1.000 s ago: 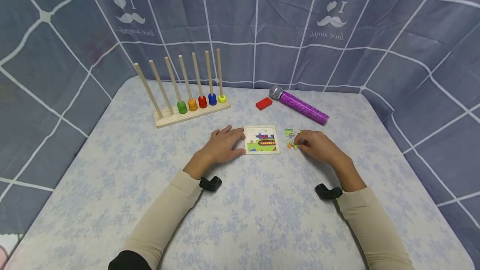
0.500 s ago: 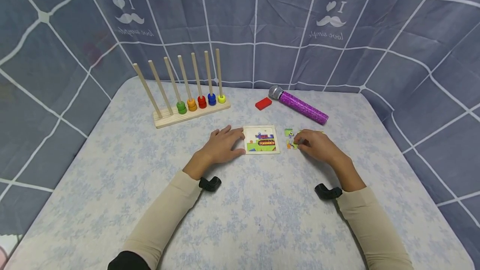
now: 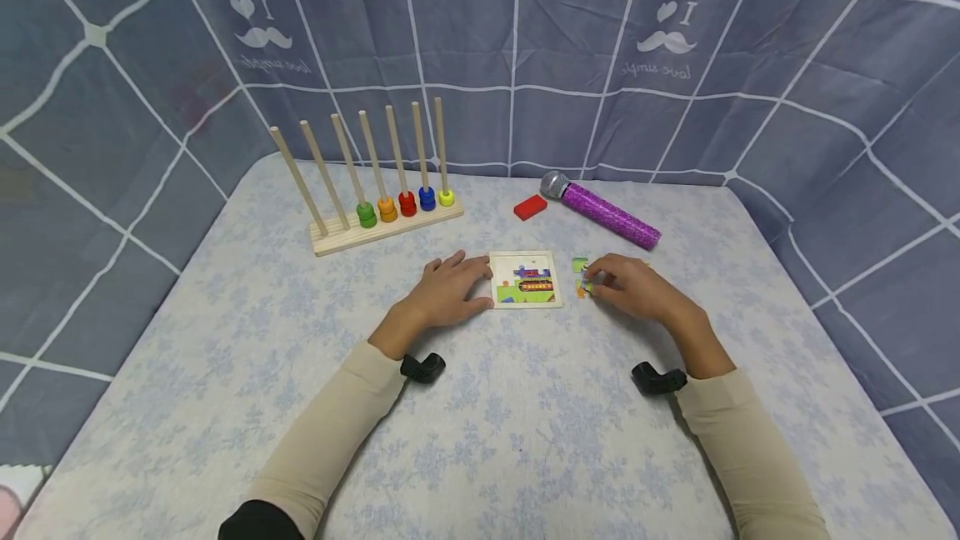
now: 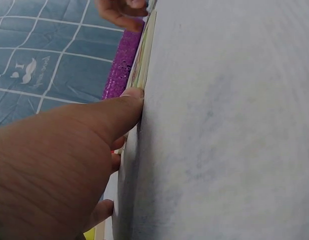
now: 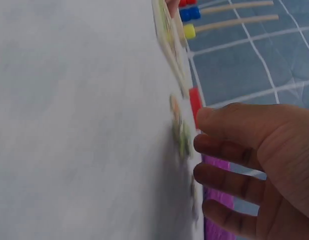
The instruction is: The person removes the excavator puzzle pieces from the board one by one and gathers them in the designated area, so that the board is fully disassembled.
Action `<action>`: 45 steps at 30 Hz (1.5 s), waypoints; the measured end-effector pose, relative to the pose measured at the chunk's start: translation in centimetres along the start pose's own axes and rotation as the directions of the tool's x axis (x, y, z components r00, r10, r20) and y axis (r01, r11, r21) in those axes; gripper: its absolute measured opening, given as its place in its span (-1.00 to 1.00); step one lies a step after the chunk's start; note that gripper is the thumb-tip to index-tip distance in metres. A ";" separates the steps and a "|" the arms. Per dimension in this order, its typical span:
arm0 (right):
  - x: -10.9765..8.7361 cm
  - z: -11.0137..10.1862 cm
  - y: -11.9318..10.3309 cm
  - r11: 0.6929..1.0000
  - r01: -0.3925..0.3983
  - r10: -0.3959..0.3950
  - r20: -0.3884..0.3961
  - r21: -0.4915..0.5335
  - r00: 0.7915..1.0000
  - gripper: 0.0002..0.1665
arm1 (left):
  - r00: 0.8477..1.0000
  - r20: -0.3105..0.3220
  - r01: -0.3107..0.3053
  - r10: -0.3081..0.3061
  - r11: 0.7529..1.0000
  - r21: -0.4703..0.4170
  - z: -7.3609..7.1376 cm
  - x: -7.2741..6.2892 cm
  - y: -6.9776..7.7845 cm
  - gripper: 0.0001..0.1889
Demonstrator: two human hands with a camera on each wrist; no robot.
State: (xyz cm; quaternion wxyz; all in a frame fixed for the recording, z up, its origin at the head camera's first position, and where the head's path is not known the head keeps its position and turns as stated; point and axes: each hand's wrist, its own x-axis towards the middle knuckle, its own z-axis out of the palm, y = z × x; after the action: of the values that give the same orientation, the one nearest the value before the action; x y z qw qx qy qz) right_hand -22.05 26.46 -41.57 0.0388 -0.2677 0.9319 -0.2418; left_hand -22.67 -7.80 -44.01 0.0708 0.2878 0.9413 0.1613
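A small wooden puzzle board lies mid-table in the head view, its picture partly filled at the lower right. My left hand rests at the board's left side, thumb tip touching its edge in the left wrist view. Right of the board lie loose puzzle pieces, one of them with orange and green. Over these pieces hovers my right hand, which covers some of them. In the right wrist view its fingers are loosely bent, with nothing between thumb and fingertips.
A wooden peg stand with coloured beads stands at the back left. Behind the puzzle lie a red block and a purple glitter microphone. A grey-blue checked curtain hangs behind the table.
My right hand has lifted and shifted slightly away from me over the pieces, its fingertips parting. The left hand stays at the board.
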 end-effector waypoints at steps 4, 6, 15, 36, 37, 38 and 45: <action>1.6 -0.2 -1.6 0.999 0.030 -0.030 0.029 0.023 0.999 -0.67 | 1.000 0.002 -0.008 0.008 1.000 -0.007 0.0 0.2 0.2 -0.50; 2.8 0.0 -2.6 0.998 0.049 -0.051 0.064 0.035 0.997 -0.64 | 1.000 0.008 -0.006 0.006 1.000 -0.008 -0.1 0.2 0.3 -0.50; 7.7 1.7 -6.3 1.000 -0.012 0.008 0.237 0.014 0.972 -0.55 | 1.000 0.006 0.004 -0.004 1.000 -0.005 0.0 0.2 0.2 -0.48; 7.7 2.1 -7.1 0.998 0.039 -0.030 0.151 -0.054 0.988 -0.64 | 1.000 -0.001 -0.013 0.013 1.000 -0.017 -0.2 -0.4 0.1 -0.51; 7.7 2.0 -7.2 0.997 0.043 -0.034 0.146 -0.058 0.989 -0.66 | 1.000 0.000 -0.011 0.011 1.000 -0.015 -0.2 -0.4 0.1 -0.51; 7.7 1.8 -7.3 0.997 0.043 -0.034 0.141 -0.063 0.989 -0.68 | 1.000 -0.002 -0.012 0.012 1.000 -0.013 -0.3 -0.3 0.1 -0.51; 7.6 1.8 -7.0 0.992 0.064 -0.053 0.102 -0.105 0.993 -0.73 | 1.000 0.002 -0.012 0.012 1.000 -0.011 -0.4 -0.4 0.1 -0.51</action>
State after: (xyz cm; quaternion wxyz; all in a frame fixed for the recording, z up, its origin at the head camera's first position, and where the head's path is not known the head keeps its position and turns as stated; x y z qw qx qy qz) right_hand -24.84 16.56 -39.41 0.0634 -0.3082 0.9322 -0.1786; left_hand -22.39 -8.03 -43.60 0.0724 0.2931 0.9387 0.1667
